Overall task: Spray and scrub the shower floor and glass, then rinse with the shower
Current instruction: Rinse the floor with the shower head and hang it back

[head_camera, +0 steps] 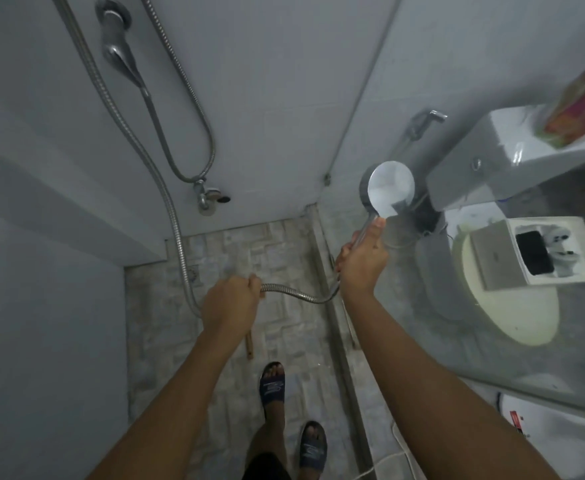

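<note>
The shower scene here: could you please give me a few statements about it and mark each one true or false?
1. The right hand grips the shower head by its handle. True.
2. The left hand is empty. False: it holds the metal hose.
3. The person is barefoot. False: both feet wear dark sandals.
4. A second hose hangs looped on the wall. True.
5. The shower head points at the floor. False: it is raised toward the glass.
</note>
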{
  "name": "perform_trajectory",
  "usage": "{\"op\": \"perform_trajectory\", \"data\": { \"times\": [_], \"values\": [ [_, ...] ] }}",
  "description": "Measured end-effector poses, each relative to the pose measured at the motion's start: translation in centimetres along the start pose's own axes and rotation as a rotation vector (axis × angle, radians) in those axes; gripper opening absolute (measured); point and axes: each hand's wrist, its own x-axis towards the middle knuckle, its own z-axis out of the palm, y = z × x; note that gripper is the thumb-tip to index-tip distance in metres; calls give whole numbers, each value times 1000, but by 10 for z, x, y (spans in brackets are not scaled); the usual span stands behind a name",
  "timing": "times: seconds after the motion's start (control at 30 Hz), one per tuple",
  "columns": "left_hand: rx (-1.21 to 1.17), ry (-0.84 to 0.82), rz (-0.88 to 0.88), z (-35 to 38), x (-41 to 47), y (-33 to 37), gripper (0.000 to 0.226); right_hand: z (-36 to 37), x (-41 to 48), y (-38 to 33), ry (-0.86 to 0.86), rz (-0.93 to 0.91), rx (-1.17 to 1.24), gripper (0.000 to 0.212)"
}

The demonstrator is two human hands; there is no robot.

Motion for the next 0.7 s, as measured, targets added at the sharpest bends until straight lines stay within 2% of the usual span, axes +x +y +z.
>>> {"op": "perform_trajectory", "data": {
  "times": [0.17,0.27,0.37,0.47,0.7],
  "values": [
    [-4,21,-6,-6,26,-16,58,31,4,2,-24,47,-9,70],
    [11,4,-14,-7,32,-38,55,42,-9,11,-107,80,-67,66],
    [56,-7,-1,-8,29,-66,51,49,-26,24,-131,164,-88,67],
    [23,2,-89,-12,17,-94,54,57,-48,35,-191,259,-78,65],
    [60,34,-196,-14,-24,-154,55,75,-105,54,-312,322,-109,68]
  ]
}}
